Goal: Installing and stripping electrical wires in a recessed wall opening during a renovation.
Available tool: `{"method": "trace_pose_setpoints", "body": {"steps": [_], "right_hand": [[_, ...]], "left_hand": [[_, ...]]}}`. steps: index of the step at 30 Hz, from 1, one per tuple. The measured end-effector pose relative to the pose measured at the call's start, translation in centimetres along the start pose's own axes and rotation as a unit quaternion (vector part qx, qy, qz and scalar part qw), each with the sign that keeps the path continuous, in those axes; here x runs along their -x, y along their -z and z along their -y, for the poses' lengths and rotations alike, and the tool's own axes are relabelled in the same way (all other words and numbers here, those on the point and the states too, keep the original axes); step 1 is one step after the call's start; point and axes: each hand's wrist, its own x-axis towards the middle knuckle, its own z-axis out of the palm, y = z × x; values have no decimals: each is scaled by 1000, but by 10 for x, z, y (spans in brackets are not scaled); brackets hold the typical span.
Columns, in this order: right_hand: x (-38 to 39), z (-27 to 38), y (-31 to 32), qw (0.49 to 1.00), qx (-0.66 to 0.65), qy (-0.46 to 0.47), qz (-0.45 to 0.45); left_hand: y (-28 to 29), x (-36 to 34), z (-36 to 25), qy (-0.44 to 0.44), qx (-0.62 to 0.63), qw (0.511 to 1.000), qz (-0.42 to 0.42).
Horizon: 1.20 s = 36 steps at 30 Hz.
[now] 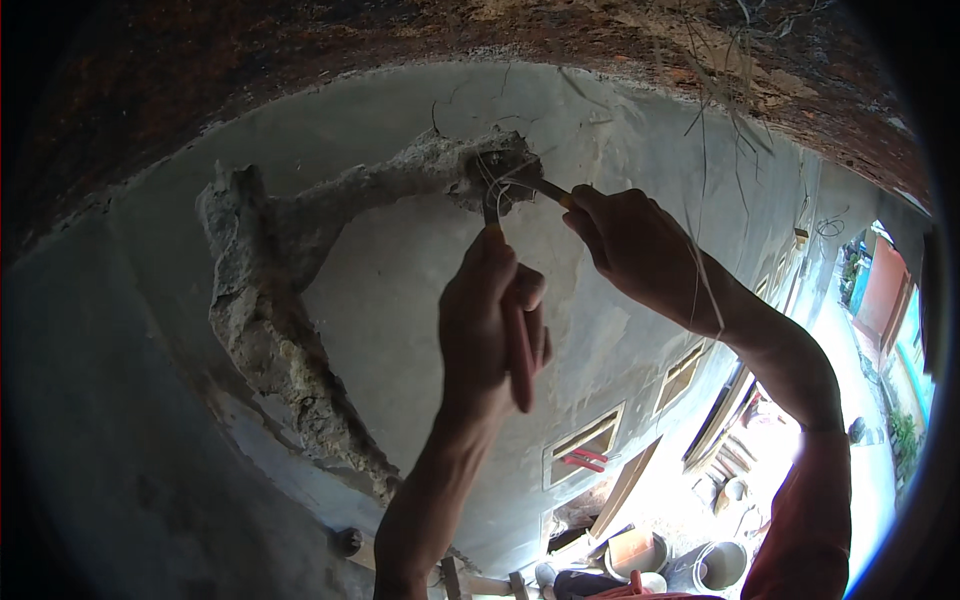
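Left hand (490, 320) is clenched round red-handled pliers (512, 340), nose up at the wires (500, 180) in the wall hole (495, 165); right hand (630, 240) grips a screwdriver (550, 190) there — steadying, likely.

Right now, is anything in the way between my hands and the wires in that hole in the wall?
Nothing visible blocks them. The left hand has its pliers up at the wires in the hole, and the right hand has a tool there too.
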Motion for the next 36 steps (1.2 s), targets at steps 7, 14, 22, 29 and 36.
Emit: {"method": "trace_pose_setpoints", "body": {"steps": [7,14,22,29,36], "right_hand": [[-3,17,7,996,-85,-13,-18],[3,11,6,978,74,144,-131],[-1,23,9,993,-116,0,21],[-8,41,57,946,-123,-196,225],[-13,67,57,927,-31,-263,264]], "left_hand": [[-22,-2,23,-71,13,996,-61],[-19,-42,44,-46,115,987,-98],[-14,-49,33,-86,179,971,130],[-16,-67,50,-107,201,952,205],[-12,-76,53,-98,210,955,186]]}}
